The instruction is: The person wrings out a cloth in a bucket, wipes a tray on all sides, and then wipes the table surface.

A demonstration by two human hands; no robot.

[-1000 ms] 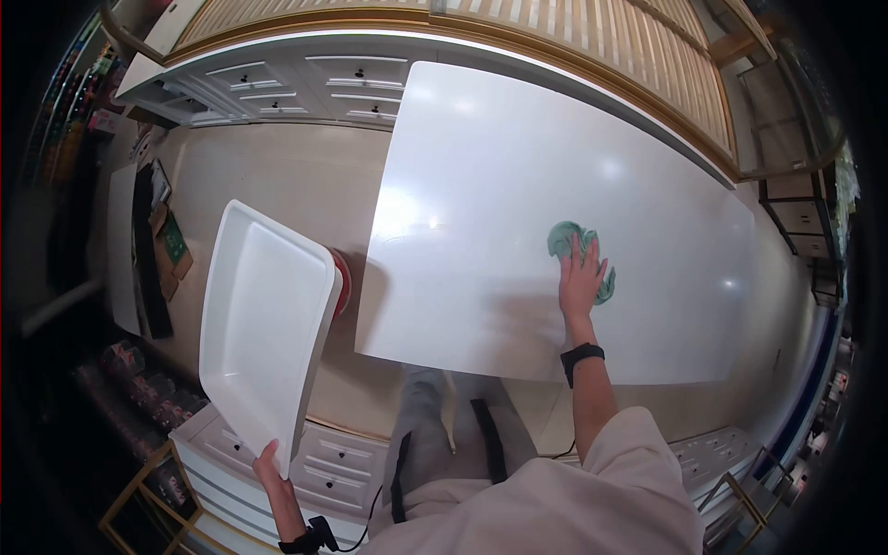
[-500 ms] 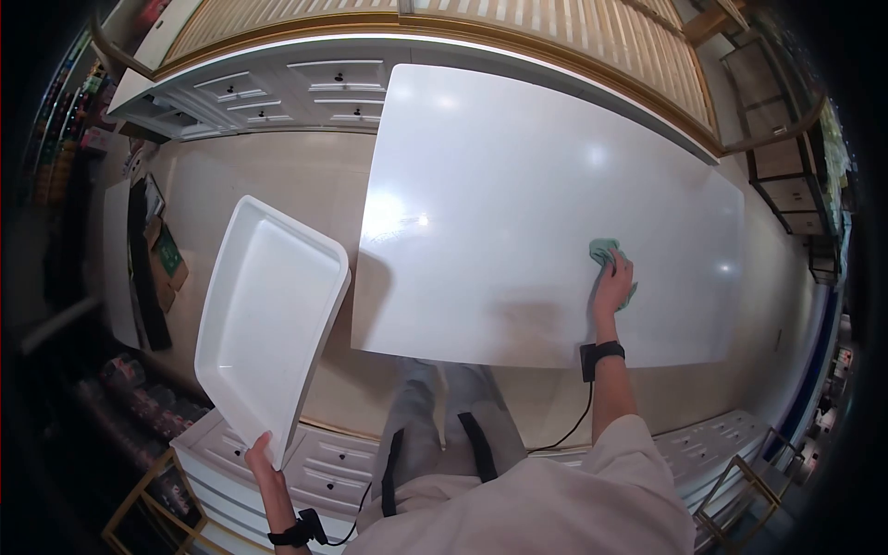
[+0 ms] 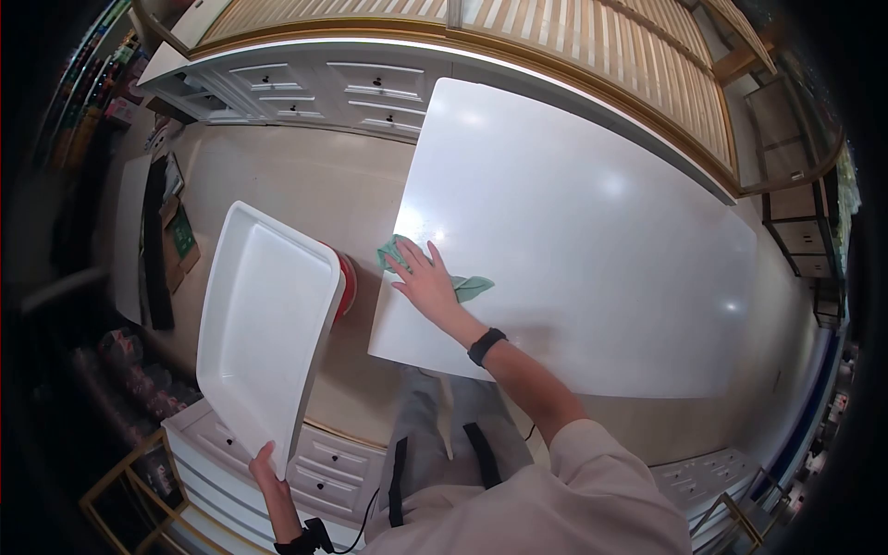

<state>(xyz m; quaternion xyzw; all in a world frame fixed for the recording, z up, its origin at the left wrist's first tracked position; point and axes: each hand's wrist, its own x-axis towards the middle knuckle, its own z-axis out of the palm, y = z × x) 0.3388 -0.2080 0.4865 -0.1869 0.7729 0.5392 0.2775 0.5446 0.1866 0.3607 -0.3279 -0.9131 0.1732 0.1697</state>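
A green cloth (image 3: 474, 288) lies under my right hand (image 3: 427, 282), at the left edge of a white glossy table (image 3: 592, 259). The fingers of that hand are spread over the cloth, pressing it to the surface; one end of it sticks out on the right, near the wrist. At the lower left, my left hand (image 3: 266, 461) grips the near corner of a large white tray (image 3: 268, 319). The tray is empty inside and tilted, left of the table. Part of a red round object (image 3: 347, 285) shows behind the tray's right side.
White drawer cabinets (image 3: 376, 88) with a slatted, gold-framed top run along the far side. More drawers (image 3: 324, 462) stand near me at the lower left. Cardboard (image 3: 176, 240) and dark boards lean at the left. A dark cable hangs by my left wrist.
My right hand has swept the cloth from the table's right part to its left edge, and its fingers are now spread. The red object has come into view beside the tray.
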